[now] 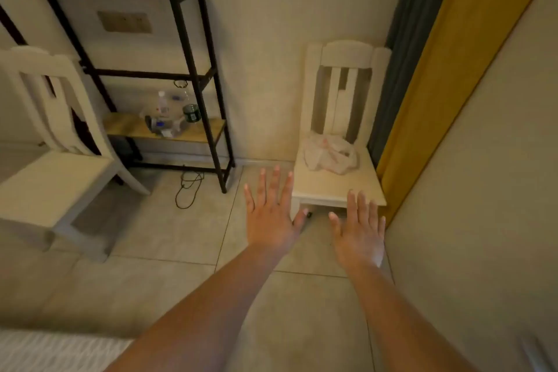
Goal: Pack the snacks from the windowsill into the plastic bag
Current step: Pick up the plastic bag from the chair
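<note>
White slatted chair (338,187) bearing a translucent white plastic bag (330,157) with faint pink markings. Left of the chair: black-framed shelf (193,69) with tan boards; right of it, grey and mustard-yellow curtains (447,75). Beige floor tiles (169,229).

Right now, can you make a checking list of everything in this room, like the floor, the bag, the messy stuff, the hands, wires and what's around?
Surface: tiled floor, bare except a cable.
Job's things: crumpled plastic bag on the small white chair; snacks and windowsill not in view.
Clutter: bottles on the low shelf.
Grippers: left hand and right hand open, empty.
Cables: black cable looped on the floor by the rack.
Surroundings: second white chair, yellow curtain.
</note>
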`<state>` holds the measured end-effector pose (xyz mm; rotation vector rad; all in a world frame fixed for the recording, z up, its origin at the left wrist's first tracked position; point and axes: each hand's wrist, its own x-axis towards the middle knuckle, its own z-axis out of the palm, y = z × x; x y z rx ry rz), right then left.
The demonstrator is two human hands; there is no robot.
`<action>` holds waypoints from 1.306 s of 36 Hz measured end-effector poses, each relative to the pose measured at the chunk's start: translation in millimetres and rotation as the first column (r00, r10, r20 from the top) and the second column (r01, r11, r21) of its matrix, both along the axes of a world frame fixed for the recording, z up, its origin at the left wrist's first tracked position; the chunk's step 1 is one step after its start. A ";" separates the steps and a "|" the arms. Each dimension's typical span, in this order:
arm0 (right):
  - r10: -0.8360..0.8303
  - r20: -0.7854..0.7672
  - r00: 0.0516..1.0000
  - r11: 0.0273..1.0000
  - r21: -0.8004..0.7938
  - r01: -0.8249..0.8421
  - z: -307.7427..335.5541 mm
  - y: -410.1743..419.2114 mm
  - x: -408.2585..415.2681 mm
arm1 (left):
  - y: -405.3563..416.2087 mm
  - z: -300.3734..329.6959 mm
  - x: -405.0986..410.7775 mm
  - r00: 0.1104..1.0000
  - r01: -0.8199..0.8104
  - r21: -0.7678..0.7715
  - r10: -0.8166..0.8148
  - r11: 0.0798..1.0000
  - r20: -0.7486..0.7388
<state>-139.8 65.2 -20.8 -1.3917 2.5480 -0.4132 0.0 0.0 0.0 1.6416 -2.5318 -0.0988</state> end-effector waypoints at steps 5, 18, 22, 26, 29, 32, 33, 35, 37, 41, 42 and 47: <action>-0.013 0.024 1.000 0.996 0.090 0.011 -23.0 -29.1 -21.2 | -29.3 -28.2 -21.3 0.999 -0.027 0.082 0.024 0.996 0.034; 0.225 -0.055 0.973 0.951 0.229 -0.207 -23.4 -160.1 -175.0 | -136.8 -57.4 -143.4 0.993 -0.063 0.212 0.040 0.975 0.113; 0.272 -0.055 0.961 0.926 0.287 -0.246 -28.1 -203.4 -210.7 | -180.6 -57.5 -179.1 0.991 -0.082 0.221 0.057 0.972 0.117; 0.281 0.009 0.960 0.924 0.268 -0.273 -34.4 -243.7 -224.2 | -221.7 -62.4 -201.8 0.990 -0.081 0.243 0.050 0.967 0.130; 0.304 0.031 0.952 0.919 0.253 -0.302 -43.5 -274.0 -231.9 | -257.3 -70.8 -214.0 0.990 -0.094 0.263 0.062 0.960 0.126; 0.275 0.036 0.961 0.924 0.266 -0.274 -56.1 -310.8 -243.6 | -296.2 -80.7 -226.2 0.991 -0.064 0.281 0.027 0.958 0.134; 0.253 0.038 0.967 0.928 0.272 -0.254 -60.8 -323.4 -247.4 | -309.9 -84.1 -230.4 0.990 -0.053 0.285 0.014 0.957 0.138; 0.213 0.034 0.977 0.935 0.283 -0.214 -70.1 -347.5 -254.4 | -338.6 -91.6 -239.8 0.988 -0.037 0.289 -0.008 0.957 0.153; 0.169 0.051 0.984 0.942 0.286 -0.177 -79.9 -369.4 -258.6 | -367.8 -97.6 -249.0 0.985 -0.018 0.313 -0.037 0.950 0.171; 0.127 0.103 0.986 0.941 0.301 -0.153 -99.8 -407.6 -267.0 | -420.7 -111.6 -265.8 0.971 0.038 0.363 -0.121 0.931 0.207; 0.121 0.112 0.986 0.941 0.304 -0.149 -105.5 -417.2 -270.9 | -433.5 -116.2 -270.3 0.966 0.050 0.370 -0.139 0.928 0.217; 0.076 0.145 0.986 0.932 0.341 -0.122 -135.4 -464.7 -295.6 | -486.6 -142.4 -296.4 0.957 0.064 0.415 -0.174 0.907 0.233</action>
